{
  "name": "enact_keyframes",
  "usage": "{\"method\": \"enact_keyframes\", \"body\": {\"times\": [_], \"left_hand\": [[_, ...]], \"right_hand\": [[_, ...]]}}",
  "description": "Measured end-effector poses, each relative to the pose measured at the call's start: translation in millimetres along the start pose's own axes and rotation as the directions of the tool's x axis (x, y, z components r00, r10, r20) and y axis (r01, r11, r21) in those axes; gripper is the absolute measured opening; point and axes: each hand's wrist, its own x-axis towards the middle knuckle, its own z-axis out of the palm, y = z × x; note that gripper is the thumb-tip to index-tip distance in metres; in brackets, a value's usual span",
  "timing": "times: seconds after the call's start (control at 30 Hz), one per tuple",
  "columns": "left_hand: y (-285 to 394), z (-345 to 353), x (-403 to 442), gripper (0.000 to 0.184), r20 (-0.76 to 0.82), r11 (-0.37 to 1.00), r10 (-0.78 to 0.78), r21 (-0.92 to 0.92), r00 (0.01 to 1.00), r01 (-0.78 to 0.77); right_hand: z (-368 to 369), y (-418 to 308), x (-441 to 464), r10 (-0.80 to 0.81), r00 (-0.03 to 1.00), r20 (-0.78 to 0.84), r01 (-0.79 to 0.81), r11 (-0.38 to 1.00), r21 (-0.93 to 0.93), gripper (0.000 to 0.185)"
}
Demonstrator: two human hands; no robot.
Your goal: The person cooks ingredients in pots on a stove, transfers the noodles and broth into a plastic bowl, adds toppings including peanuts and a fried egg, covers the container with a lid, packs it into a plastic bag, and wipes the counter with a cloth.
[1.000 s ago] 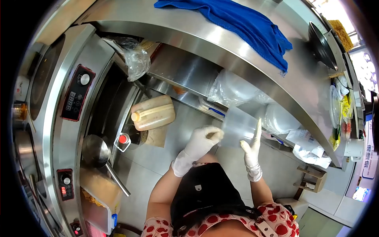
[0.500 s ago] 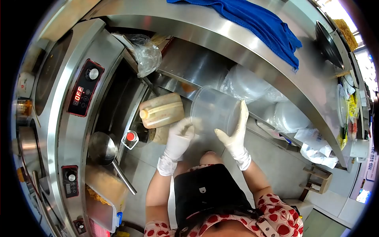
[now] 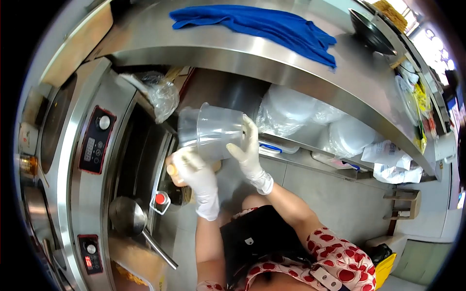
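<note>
Clear plastic tubs lie on their sides in front of me, one partly nested in the other. My right hand (image 3: 246,150), in a white glove, grips the right-hand tub (image 3: 221,127) near its base, thumb below. The left-hand tub (image 3: 187,127) sticks out past its rim. My left hand (image 3: 195,172), also gloved, has its fingers curled against the lower side of the left-hand tub; they are slightly blurred. Behind my left hand, a jug with an orange cap (image 3: 172,169) is mostly hidden. Beside it stands a dark bottle with a red cap (image 3: 160,199).
Steel counter (image 3: 272,63) ahead carries a blue cloth (image 3: 257,30) and a black pan (image 3: 371,34). Bagged plastic tubs (image 3: 291,109) sit on the shelf beneath. At left, a ladle (image 3: 128,217) lies by the cooker's control panel (image 3: 97,139). A stool (image 3: 403,203) stands at right.
Both hands and the tubs have moved left in view. A second tub now protrudes from the first one's open end. My left hand has come under it, covering most of the jug.
</note>
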Motion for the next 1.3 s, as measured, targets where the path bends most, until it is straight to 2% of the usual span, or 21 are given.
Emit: {"method": "enact_keyframes", "body": {"times": [0.07, 0.13, 0.2, 0.27, 0.37, 0.47, 0.5, 0.63, 0.67, 0.7, 0.73, 0.77, 0.8, 0.83, 0.87, 0.9, 0.93, 1.03, 1.13, 1.23, 1.3], "left_hand": [[-17, -10, 24, 0.012, -0.084, 0.994, -0.093, -0.061, 0.992, 0.088], [-4, -10, 28, 0.012, -0.042, 0.996, -0.041, -0.082, 0.998, 0.038], [-5, -5, 21, 0.010, 0.008, 0.975, 0.224, 0.007, 0.975, -0.224], [-12, 5, 17, 0.011, 0.111, 0.801, 0.568, 0.150, 0.815, -0.579], [-19, 30, 21, 0.022, 0.256, 0.646, 0.710, 0.134, 0.656, -0.752], [-31, 55, 21, 0.028, 0.319, 0.560, 0.751, 0.155, 0.577, -0.814], [-33, 61, 22, 0.028, 0.350, 0.542, 0.752, 0.155, 0.559, -0.826], [-33, 74, 26, 0.029, 0.456, 0.522, 0.708, 0.175, 0.539, -0.834], [-32, 75, 27, 0.030, 0.463, 0.514, 0.708, 0.179, 0.533, -0.839], [-31, 75, 29, 0.029, 0.441, 0.511, 0.718, 0.192, 0.539, -0.838], [-34, 76, 29, 0.027, 0.389, 0.513, 0.745, 0.186, 0.542, -0.838], [-31, 72, 28, 0.025, 0.362, 0.521, 0.749, 0.196, 0.555, -0.830], [-27, 66, 28, 0.024, 0.336, 0.530, 0.751, 0.205, 0.568, -0.823], [-25, 60, 25, 0.021, 0.301, 0.551, 0.750, 0.208, 0.589, -0.808], [-25, 53, 23, 0.021, 0.277, 0.566, 0.748, 0.210, 0.603, -0.798], [-28, 46, 22, 0.022, 0.256, 0.575, 0.750, 0.206, 0.610, -0.792], [-31, 38, 18, 0.022, 0.238, 0.584, 0.749, 0.201, 0.618, -0.786], [-34, 17, 6, 0.025, 0.263, 0.625, 0.718, 0.165, 0.644, -0.763], [-37, 2, -6, 0.027, 0.320, 0.652, 0.680, 0.148, 0.660, -0.744], [-43, -6, -14, 0.027, 0.317, 0.650, 0.683, 0.146, 0.657, -0.746], [-44, -9, -16, 0.025, 0.312, 0.667, 0.676, 0.126, 0.668, -0.734]], "right_hand": [[-3, -8, 10, 0.140, 0.988, -0.061, -0.120, 0.960, 0.253, 0.072], [-22, 9, 23, 0.329, 0.944, -0.028, -0.281, 0.843, 0.458, 0.064], [-30, 33, 43, 0.394, 0.915, 0.086, -0.334, 0.622, 0.708, 0.061], [-34, 33, 67, 0.519, 0.842, 0.144, -0.367, 0.358, 0.858, 0.073], [-30, 43, 85, 0.565, 0.790, 0.238, -0.390, 0.163, 0.906, 0.082], [-56, 35, 101, 0.809, 0.434, 0.397, -0.506, -0.147, 0.850, 0.088], [-60, 30, 103, 0.882, 0.339, 0.328, -0.562, -0.090, 0.823, 0.089], [-60, 17, 81, 0.934, 0.291, 0.210, -0.673, 0.043, 0.739, 0.088], [-62, -12, 59, 0.904, 0.410, 0.126, -0.773, 0.270, 0.575, 0.072], [-71, -42, 37, 0.758, 0.647, 0.078, -0.731, 0.588, 0.346, 0.055], [-87, -63, 22, 0.548, 0.830, 0.101, -0.556, 0.827, 0.084, 0.040], [-110, -62, 18, 0.254, 0.958, -0.129, -0.275, 0.945, -0.180, 0.026], [-136, -63, 18, -0.119, 0.961, -0.250, -0.017, 0.876, -0.482, 0.015], [-168, -75, 30, -0.305, 0.895, -0.326, -0.029, 0.690, -0.724, 0.009], [-197, -86, 50, -0.649, 0.752, -0.119, 0.114, 0.305, -0.946, 0.006], [-228, -92, 65, -0.678, 0.734, -0.034, 0.043, 0.097, -0.994, 0.007], [-255, -95, 75, -0.687, 0.725, 0.053, -0.035, -0.114, -0.993, 0.008], [-304, -93, 91, -0.422, 0.871, 0.252, 0.125, -0.306, -0.944, 0.012], [-308, -99, 92, -0.310, 0.884, 0.349, 0.238, -0.344, -0.908, 0.016], [-302, -101, 97, -0.321, 0.808, 0.494, 0.229, -0.601, -0.765, 0.016], [-301, -101, 99, -0.205, 0.870, 0.449, 0.114, -0.801, -0.588, 0.017]]}}
